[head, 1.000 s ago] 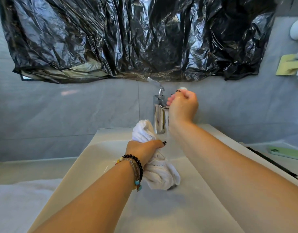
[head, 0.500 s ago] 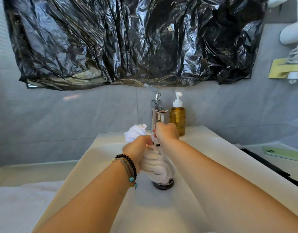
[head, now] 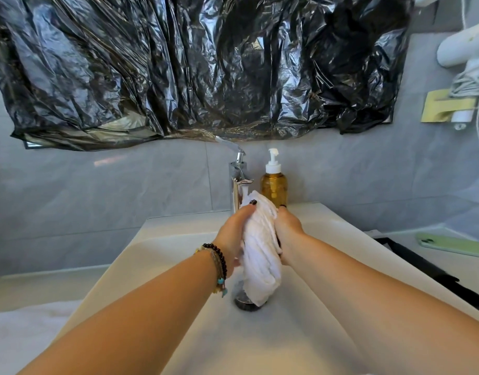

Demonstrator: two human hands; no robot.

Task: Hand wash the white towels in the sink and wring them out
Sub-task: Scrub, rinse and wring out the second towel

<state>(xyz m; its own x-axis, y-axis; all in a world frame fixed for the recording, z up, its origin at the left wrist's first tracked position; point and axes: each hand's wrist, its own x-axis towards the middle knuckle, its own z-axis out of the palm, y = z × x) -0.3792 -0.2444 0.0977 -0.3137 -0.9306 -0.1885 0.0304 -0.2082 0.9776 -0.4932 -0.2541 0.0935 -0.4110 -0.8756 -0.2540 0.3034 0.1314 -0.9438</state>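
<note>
White towel (head: 261, 250), bunched, is pressed between left hand (head: 233, 234) and right hand (head: 288, 230), fingers curled round it, under the tap (head: 239, 182) at 12 o'clock above the sink (head: 178, 266); washing looks underway, wringing apparently left.

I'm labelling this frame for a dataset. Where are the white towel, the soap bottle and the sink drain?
white towel (head: 261, 247), head view, middle of the bunched cloth.
soap bottle (head: 274, 189), head view, amber body.
sink drain (head: 243, 303), head view, exposed dark rim.
</note>
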